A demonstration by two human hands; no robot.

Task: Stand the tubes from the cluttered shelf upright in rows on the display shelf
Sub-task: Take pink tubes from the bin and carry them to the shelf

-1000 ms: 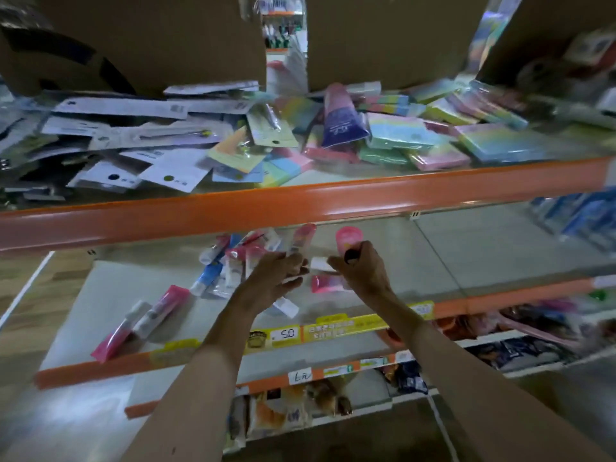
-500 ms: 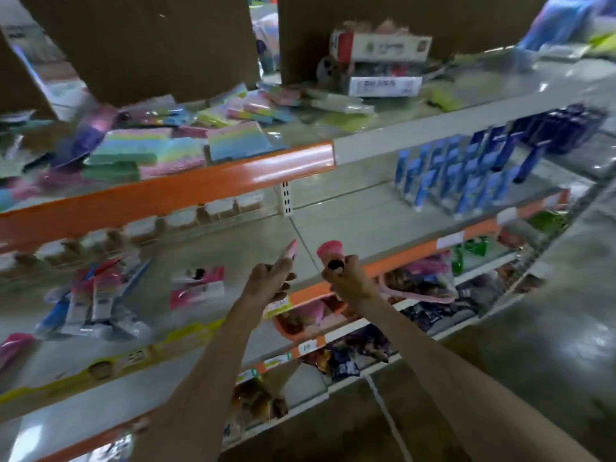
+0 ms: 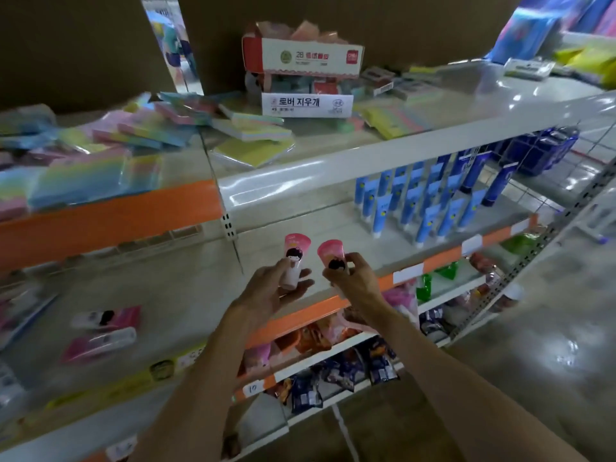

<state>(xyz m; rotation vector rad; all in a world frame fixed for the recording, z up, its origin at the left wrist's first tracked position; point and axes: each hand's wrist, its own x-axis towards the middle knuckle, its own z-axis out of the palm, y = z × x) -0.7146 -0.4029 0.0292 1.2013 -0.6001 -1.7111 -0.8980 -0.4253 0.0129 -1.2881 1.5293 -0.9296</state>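
Note:
My left hand (image 3: pixel 273 291) holds a pink and white tube (image 3: pixel 295 258) upright, cap end down in the palm. My right hand (image 3: pixel 350 278) grips a second pink tube (image 3: pixel 331 255), its flat end pointing up. Both hands hover in front of the middle shelf (image 3: pixel 333 235), just right of the shelf upright. Blue tubes (image 3: pixel 430 205) stand upright in rows on that shelf to the right. Two more pink tubes (image 3: pixel 103 328) lie flat on the cluttered shelf (image 3: pixel 160 288) to the left.
The top shelf carries pastel sticky-note pads (image 3: pixel 250 131) and two eraser boxes (image 3: pixel 306 81). An orange price rail (image 3: pixel 300 318) runs below my hands. Lower shelves hold snack packets (image 3: pixel 333 371). Dark blue packs (image 3: pixel 540 151) sit at the far right.
The view has swung right from the cluttered shelf to the shelf with the blue tubes. Both hands have carried their pink tubes along, and the left tube now stands upright in the palm.

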